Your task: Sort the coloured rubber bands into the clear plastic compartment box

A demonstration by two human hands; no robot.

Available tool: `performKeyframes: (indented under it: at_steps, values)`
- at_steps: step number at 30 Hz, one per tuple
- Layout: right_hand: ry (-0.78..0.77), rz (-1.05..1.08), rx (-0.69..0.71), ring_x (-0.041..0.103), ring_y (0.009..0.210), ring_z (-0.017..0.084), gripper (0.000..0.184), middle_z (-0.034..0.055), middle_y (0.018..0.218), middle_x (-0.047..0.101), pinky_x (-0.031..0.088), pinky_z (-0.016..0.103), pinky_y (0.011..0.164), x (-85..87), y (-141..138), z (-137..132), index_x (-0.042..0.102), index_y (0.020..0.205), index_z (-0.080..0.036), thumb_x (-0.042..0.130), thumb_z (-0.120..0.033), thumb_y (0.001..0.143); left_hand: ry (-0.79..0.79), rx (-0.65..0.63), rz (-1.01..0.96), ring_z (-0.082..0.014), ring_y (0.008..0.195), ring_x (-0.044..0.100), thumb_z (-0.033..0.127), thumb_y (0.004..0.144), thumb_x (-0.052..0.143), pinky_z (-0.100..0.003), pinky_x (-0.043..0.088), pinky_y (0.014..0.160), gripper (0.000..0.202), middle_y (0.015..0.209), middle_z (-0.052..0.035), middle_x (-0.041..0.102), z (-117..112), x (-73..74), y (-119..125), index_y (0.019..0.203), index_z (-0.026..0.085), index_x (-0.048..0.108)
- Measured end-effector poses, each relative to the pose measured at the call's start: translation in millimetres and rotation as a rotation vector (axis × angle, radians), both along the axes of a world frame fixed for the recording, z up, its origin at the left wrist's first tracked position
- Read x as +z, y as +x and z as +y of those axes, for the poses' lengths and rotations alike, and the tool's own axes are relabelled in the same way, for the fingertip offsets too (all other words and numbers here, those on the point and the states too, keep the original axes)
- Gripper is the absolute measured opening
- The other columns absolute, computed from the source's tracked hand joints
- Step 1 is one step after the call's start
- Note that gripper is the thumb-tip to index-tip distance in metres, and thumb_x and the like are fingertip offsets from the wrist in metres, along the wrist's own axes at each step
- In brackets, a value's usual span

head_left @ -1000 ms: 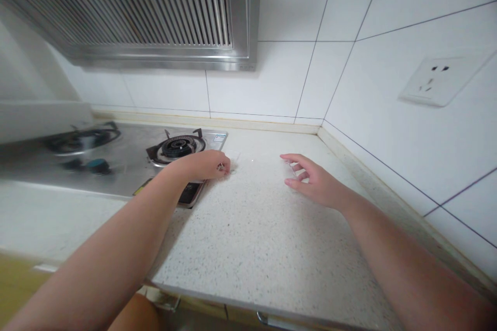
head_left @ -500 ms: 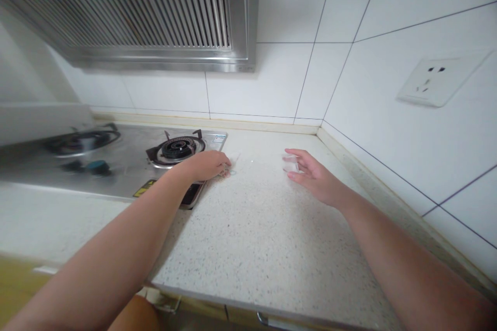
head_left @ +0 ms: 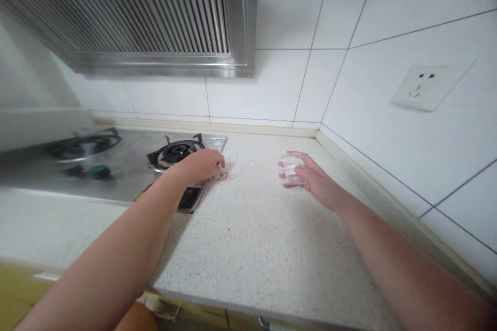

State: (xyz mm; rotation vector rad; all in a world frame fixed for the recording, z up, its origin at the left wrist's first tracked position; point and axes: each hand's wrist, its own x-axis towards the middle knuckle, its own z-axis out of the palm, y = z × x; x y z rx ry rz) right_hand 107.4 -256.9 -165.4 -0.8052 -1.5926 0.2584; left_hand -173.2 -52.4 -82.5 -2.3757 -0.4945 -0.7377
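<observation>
My right hand (head_left: 310, 173) is closed around a small clear plastic box (head_left: 292, 169) above the counter, with its fingers showing through the walls. At the left, beside the stove's right edge, my left hand (head_left: 212, 161) has its fingers curled together and pointing down. Whatever those fingers pinch is too small to make out. Just under them lies a little heap of thin rubber bands (head_left: 223, 177), pale and reddish, on the speckled counter (head_left: 248, 238). A faint transparent piece (head_left: 232, 156) shows just past the left fingertips; its shape is unclear.
A steel gas stove (head_left: 128, 178) with a black burner (head_left: 176, 151) sits under and beside my left forearm. Overhead hangs a ribbed range hood (head_left: 155, 10). Tiled walls meet at the back right corner, where a power socket (head_left: 427, 85) is mounted.
My left hand has shifted slightly left, uncovering more of the rubber bands. The right hand has turned the clear box, and its fingers now wrap further around it. The view has tilted slightly.
</observation>
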Motion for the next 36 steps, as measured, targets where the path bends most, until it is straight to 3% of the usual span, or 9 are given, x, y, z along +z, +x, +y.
performKeyframes:
  at_steps: [2,4,12,18,21,31,36]
  values:
    - [-0.002,-0.011,-0.014,0.058,0.111,0.027,0.047,0.0111,0.137,0.048,0.054,0.048,0.091,0.1,-0.2,-0.2,0.037,0.139,-0.029,0.052,-0.038,0.096,-0.059,0.013,0.018,-0.0193,0.082,0.061,0.033,0.081,0.053,-0.031,0.044,0.071,0.022,0.093,-0.0036,0.068,-3.6,-0.5,-2.9,0.094,0.024,0.068]
    - [-0.002,-0.027,-0.028,0.058,0.111,0.026,0.046,0.0104,0.137,0.048,0.054,0.048,0.091,0.0,-0.3,0.0,0.037,0.139,-0.029,0.052,-0.038,0.096,-0.096,0.016,0.020,-0.0182,0.075,0.060,0.035,0.079,0.055,-0.029,0.041,0.064,0.020,0.089,-0.0018,0.068,-6.0,-2.9,-2.0,0.092,0.026,0.067]
    - [0.006,-0.070,-0.091,0.059,0.108,0.024,0.048,0.0104,0.136,0.048,0.055,0.046,0.089,0.9,-2.0,-1.0,0.037,0.139,-0.028,0.053,-0.040,0.095,-0.129,-0.063,-0.038,-0.0170,0.083,0.060,0.030,0.080,0.052,-0.028,0.042,0.072,0.027,0.095,-0.0037,0.068,-10.0,-6.9,10.9,0.102,0.022,0.066]
    - [0.005,-0.082,-0.094,0.059,0.108,0.024,0.049,0.0096,0.136,0.047,0.055,0.046,0.089,0.6,0.7,0.9,0.036,0.140,-0.030,0.054,-0.040,0.095,-0.201,-0.126,0.003,-0.0144,0.071,0.060,0.045,0.075,0.065,-0.025,0.041,0.062,0.034,0.085,-0.0008,0.067,-15.3,-2.7,4.0,0.103,0.025,0.067]
    - [0.003,-0.089,-0.096,0.059,0.108,0.024,0.048,0.0099,0.136,0.047,0.056,0.045,0.088,0.6,1.0,1.2,0.037,0.140,-0.029,0.053,-0.039,0.096,-0.215,-0.134,0.028,-0.0151,0.074,0.062,0.041,0.077,0.065,-0.025,0.043,0.065,0.029,0.087,-0.0016,0.069,-15.7,-3.6,3.6,0.100,0.025,0.068]
    - [-0.005,-0.071,-0.079,0.059,0.107,0.024,0.047,0.0105,0.136,0.047,0.055,0.046,0.088,0.1,-0.3,0.9,0.037,0.139,-0.030,0.054,-0.037,0.095,-0.055,-0.101,-0.032,-0.0178,0.082,0.062,0.029,0.082,0.057,-0.029,0.044,0.072,0.022,0.096,-0.0034,0.070,-10.6,-4.5,7.6,0.099,0.023,0.069]
    - [-0.042,0.032,0.026,0.061,0.105,0.025,0.049,0.0145,0.136,0.048,0.053,0.048,0.088,1.2,-5.5,1.8,0.033,0.140,-0.025,0.049,-0.033,0.094,0.038,-0.125,-0.140,-0.0188,0.088,0.060,0.034,0.089,0.050,-0.030,0.043,0.073,0.025,0.106,-0.0054,0.066,-25.1,-9.6,13.4,0.104,0.021,0.066]
